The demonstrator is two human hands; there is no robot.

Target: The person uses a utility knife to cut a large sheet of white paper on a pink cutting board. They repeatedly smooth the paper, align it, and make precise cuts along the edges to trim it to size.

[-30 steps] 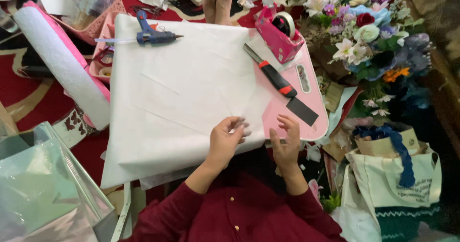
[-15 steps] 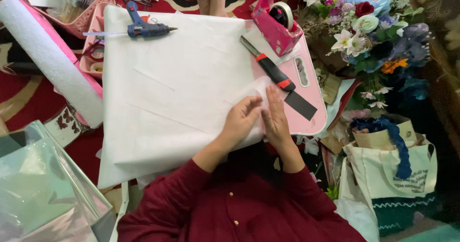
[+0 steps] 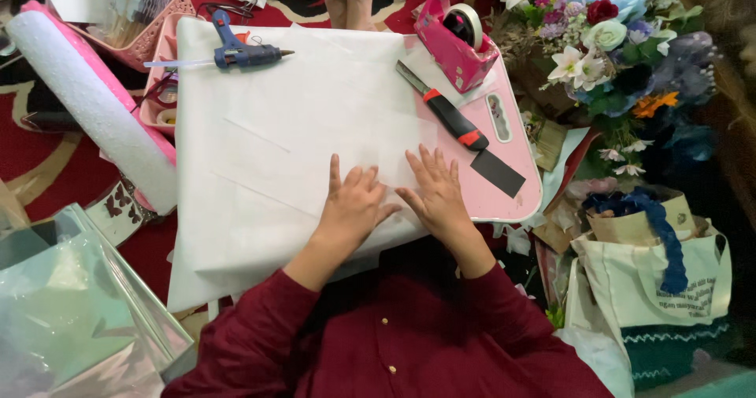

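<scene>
From the head view, your left hand [image 3: 352, 201] and right hand [image 3: 435, 192] lay side by side, palms down, fingers spread open and flat on the white paper sheet [image 3: 291, 130], gripping nothing. The sheet covered most of the pink table [image 3: 516, 185]. A utility knife [image 3: 450, 118] lay just right of your hands, a blue glue gun [image 3: 240, 51] at the far edge.

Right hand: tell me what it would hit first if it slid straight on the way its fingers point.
The right hand lies flat on the white paper, fingers pointing away. Straight ahead, it would likely meet the utility knife first.
</scene>
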